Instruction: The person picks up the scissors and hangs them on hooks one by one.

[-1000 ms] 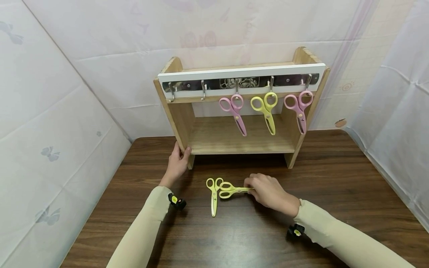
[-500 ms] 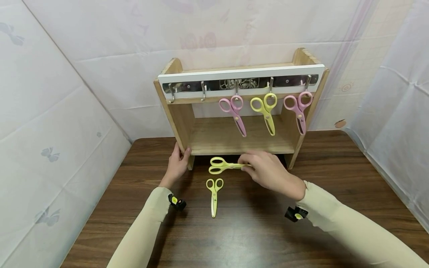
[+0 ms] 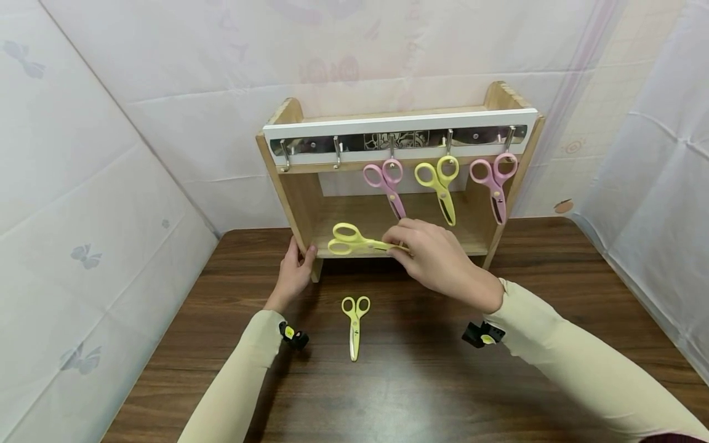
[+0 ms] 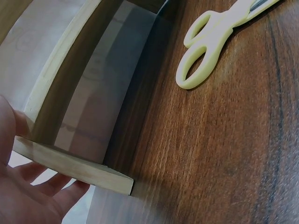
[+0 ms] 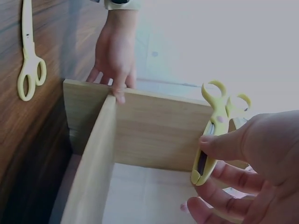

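My right hand (image 3: pixel 437 258) pinches a pair of yellow scissors (image 5: pixel 218 119) by the blades, handle loops pointing left, in front of the wooden shelf's lower board (image 3: pixel 354 215). With thumb and fingers, my left hand (image 3: pixel 292 274) grips the lower left side panel (image 4: pixel 74 165) of the shelf. Another pair of yellow scissors (image 3: pixel 354 326) lies on the table, blades toward me. Along the shelf's top front runs a hook rail (image 3: pixel 316 144). From its hooks hang pink scissors (image 3: pixel 388 184), yellow scissors (image 3: pixel 441 184) and more pink scissors (image 3: pixel 495 184) at the right; the two left hooks carry nothing.
The shelf stands at the back of a dark brown wooden table (image 3: pixel 310 394). Behind it and on both sides hang pale patterned cloth walls (image 3: pixel 111 184).
My right hand has lifted the yellow scissors off the table and carried them up and slightly left, in front of the shelf. My left hand keeps its grip on the side panel.
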Tool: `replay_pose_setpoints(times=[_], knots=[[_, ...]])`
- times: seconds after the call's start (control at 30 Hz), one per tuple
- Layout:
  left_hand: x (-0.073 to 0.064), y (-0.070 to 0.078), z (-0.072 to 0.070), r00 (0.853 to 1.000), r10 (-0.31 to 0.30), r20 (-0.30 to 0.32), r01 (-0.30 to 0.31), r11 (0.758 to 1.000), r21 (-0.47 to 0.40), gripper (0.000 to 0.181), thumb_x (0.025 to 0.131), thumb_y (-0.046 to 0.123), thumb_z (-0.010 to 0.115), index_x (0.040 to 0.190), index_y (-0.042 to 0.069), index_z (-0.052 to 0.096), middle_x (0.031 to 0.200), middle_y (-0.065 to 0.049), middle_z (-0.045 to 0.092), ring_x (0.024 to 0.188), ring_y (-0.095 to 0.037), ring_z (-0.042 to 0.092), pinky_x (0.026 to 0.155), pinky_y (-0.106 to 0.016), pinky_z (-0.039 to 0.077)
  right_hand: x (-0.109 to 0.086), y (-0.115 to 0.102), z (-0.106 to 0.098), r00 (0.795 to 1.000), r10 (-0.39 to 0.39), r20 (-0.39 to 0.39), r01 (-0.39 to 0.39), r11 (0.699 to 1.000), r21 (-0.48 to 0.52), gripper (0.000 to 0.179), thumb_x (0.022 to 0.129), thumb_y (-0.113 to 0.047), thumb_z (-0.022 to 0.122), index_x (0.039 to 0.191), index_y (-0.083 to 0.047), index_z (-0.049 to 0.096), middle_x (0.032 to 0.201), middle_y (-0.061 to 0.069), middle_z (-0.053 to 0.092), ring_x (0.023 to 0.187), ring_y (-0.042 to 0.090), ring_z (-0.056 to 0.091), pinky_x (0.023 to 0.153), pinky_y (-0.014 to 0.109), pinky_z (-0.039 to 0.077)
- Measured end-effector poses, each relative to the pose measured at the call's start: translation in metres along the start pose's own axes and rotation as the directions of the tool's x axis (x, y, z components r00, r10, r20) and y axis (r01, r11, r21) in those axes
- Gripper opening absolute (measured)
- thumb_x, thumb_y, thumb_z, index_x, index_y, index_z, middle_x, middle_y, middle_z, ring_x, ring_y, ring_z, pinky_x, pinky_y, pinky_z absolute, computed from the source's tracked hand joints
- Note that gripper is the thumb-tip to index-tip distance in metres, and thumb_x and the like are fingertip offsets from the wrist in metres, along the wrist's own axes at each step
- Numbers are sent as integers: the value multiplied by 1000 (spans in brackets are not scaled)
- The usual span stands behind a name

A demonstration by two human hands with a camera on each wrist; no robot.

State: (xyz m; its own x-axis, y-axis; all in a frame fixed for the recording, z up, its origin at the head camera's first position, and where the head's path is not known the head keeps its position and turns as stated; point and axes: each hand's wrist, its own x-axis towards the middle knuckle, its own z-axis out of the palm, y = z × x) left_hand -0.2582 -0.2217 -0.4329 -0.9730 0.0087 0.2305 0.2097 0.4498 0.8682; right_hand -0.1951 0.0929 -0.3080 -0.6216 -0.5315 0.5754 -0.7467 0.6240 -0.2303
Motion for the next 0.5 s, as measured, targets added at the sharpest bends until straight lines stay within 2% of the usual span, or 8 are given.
replay_pose_setpoints(times=[0.23,0.5], knots=[[0,-2,1,1000,-2,-2,2,1000,1,48,111,23,48,155,9,34,143,-27,52,131,-39,54,103,-57,50,13,-4,-3,998,-13,-64,16,999,40,12,91,-10,80,101,-11,75,89,-1,67,75,14,62,62,36,52],[0,-3,0,1000,5,1,-5,1000,-12,50,111,26,48,156,10,34,146,-27,49,134,-40,52,105,-58,48,27,-7,-5,988,-31,-149,49,991,122,11,92,-9,79,102,-6,75,86,1,66,74,13,60,65,30,51]])
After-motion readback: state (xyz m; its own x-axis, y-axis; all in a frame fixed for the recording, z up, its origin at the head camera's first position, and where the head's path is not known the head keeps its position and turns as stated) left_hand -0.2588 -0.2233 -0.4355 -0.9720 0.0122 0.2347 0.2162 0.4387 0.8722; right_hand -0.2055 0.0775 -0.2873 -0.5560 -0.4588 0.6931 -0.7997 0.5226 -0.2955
